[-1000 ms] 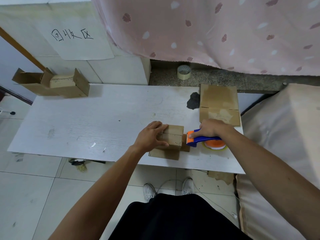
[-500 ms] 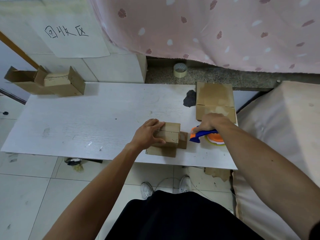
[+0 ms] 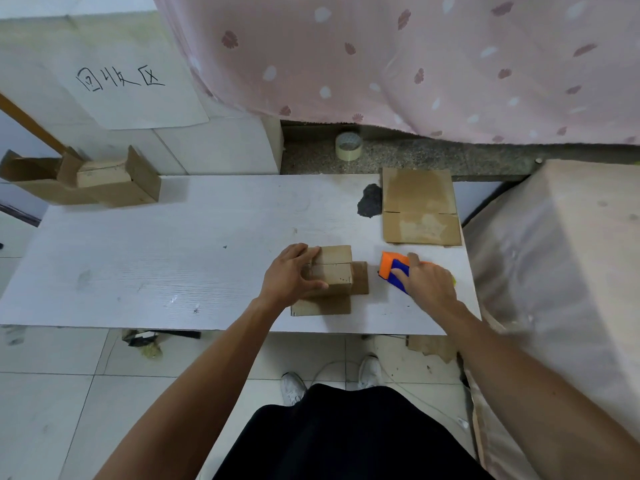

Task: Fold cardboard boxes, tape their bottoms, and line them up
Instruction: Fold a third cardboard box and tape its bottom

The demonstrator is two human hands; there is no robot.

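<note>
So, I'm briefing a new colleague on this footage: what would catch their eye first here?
Probably the bright orange-and-blue tape dispenser, gripped by the right hand near the right edge of the white table. Just left of it, the left hand holds a small cardboard box with its top flaps folded shut. Behind the table hangs a pink patterned curtain, with a handwritten paper sign at upper left.

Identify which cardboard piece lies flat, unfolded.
The sheet at the table's far right, beyond the right hand. The box under the left hand and the far-left box are folded up.
</note>
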